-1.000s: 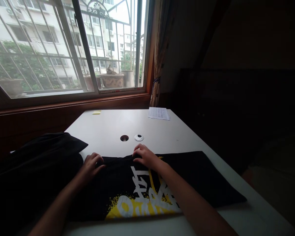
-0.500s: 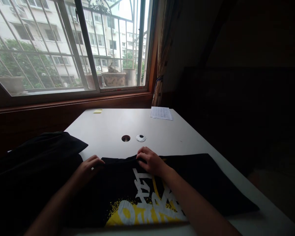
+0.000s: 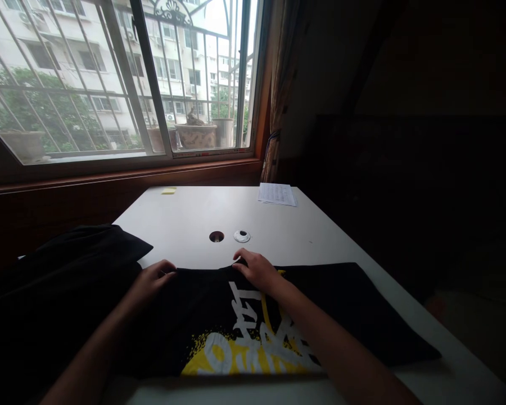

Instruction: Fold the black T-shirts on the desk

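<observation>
A black T-shirt with white lettering and a yellow print lies folded in a wide strip across the near part of the white table. At its far edge, toward the left, my left hand pinches the fabric between thumb and fingers. My right hand is bent over the same edge near the middle, just above the lettering. Its thumb and fingertips are close together on the cloth, with a small dark gap between them. The left end of the shirt merges with dark cloth and shadow.
More black cloth is heaped at the left table edge. On the white table are a round cable hole, its loose cover, a yellow note and papers. A barred window stands behind.
The T-shirt's near edge and lettering have shifted slightly away from me, and the far edge looks straighter and flatter. Both hands have risen a little in the view.
</observation>
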`<state>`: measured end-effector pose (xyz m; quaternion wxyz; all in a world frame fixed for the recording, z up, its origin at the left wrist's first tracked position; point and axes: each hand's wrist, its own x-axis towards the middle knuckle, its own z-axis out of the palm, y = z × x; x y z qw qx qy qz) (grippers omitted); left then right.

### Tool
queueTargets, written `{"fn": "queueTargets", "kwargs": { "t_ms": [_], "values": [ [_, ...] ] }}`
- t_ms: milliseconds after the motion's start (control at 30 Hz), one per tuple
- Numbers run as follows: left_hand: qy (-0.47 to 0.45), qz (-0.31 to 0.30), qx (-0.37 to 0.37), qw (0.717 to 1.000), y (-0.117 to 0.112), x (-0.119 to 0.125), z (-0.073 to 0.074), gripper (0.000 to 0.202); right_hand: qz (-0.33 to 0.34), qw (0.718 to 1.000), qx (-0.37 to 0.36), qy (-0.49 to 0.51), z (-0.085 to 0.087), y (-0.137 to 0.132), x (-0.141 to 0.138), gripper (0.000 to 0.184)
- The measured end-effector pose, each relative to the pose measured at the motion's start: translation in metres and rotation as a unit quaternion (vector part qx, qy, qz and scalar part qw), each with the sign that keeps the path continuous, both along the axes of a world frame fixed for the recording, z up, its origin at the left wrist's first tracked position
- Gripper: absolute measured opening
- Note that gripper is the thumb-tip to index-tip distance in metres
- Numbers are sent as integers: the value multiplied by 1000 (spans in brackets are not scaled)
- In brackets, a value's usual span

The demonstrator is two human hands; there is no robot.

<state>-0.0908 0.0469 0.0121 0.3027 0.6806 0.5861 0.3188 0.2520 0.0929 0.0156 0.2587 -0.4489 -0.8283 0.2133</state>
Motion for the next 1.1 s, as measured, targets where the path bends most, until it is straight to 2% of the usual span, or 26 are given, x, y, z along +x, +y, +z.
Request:
{"fn": "queueTargets", "kwargs": {
  "t_ms": [100, 200, 300, 400, 500, 633, 733, 800, 933, 1000, 1100],
  "values": [
    [9, 38, 46, 998, 2, 0, 0, 36, -11, 999, 14, -28, 4, 4, -1, 17],
    [42, 73, 117, 990, 5, 6, -9, 34, -15, 997, 39, -72, -1, 6, -2, 27],
    [90, 64, 168, 980, 9, 12, -22, 28, -19, 991, 68, -110, -6, 6, 3, 41],
    [125, 42, 183, 974, 11, 12, -29, 27, -38, 989, 77, -118, -6, 7, 18, 46],
    [136, 37, 183, 973, 13, 8, -31, 26, -35, 991, 45, -123, 1, 11, 47, 51],
    [126, 28, 183, 974, 15, 5, -32, 26, 5, 990, -67, -128, 12, 15, 98, 51],
    [121, 24, 187, 975, 15, 5, -32, 27, -15, 982, -137, -129, 18, 16, 139, 47],
    [125, 28, 188, 974, 14, 6, -31, 27, -30, 977, -158, -143, 19, 17, 166, 38],
    [124, 25, 182, 975, 14, 7, -31, 28, -99, 968, -135, -189, 14, 17, 213, 31],
    [123, 21, 180, 976, 13, 7, -31, 28, -132, 965, -91, -206, 7, 14, 229, 32],
    [131, 20, 185, 974, 13, 7, -33, 29, -143, 962, -7, -232, -5, 8, 245, 34]
  ]
}}
